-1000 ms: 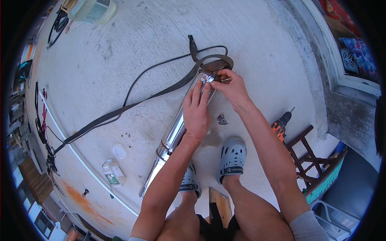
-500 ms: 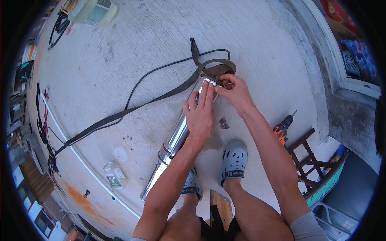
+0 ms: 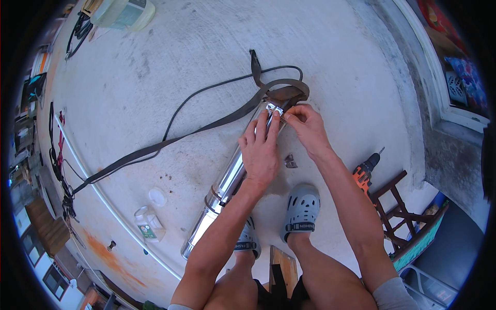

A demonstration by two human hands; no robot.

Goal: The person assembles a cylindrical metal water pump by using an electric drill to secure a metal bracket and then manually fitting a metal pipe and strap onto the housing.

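A long, shiny steel submersible pump (image 3: pixel 231 173) lies slantwise on the floor, its far end near the dark strap. My left hand (image 3: pixel 260 155) lies over it from above. Its fingers are stretched out, their tips pressing beside a small bright metal piece (image 3: pixel 273 108) close to that far end. At the right side of the same end, my right hand (image 3: pixel 308 129) has its thumb and forefinger pinched together. Whatever is between them is too small and hidden to name. A flat dark strap (image 3: pixel 206 127) and a thin black cable (image 3: pixel 192 95) loop around the pump's far end.
A small grey metal piece (image 3: pixel 290 161) lies right of the pump. Further right are an orange and black drill (image 3: pixel 364 173) and a dark wooden frame (image 3: pixel 395 206). A clear jar (image 3: pixel 148 225), its lid (image 3: pixel 157 196) and a white pipe (image 3: pixel 108 206) lie on the left.
My right fingers have drawn back slightly from beyond the pump's end to its right side. My left fingertips sit a little lower, showing more of the bright metal piece. The view has shifted slightly.
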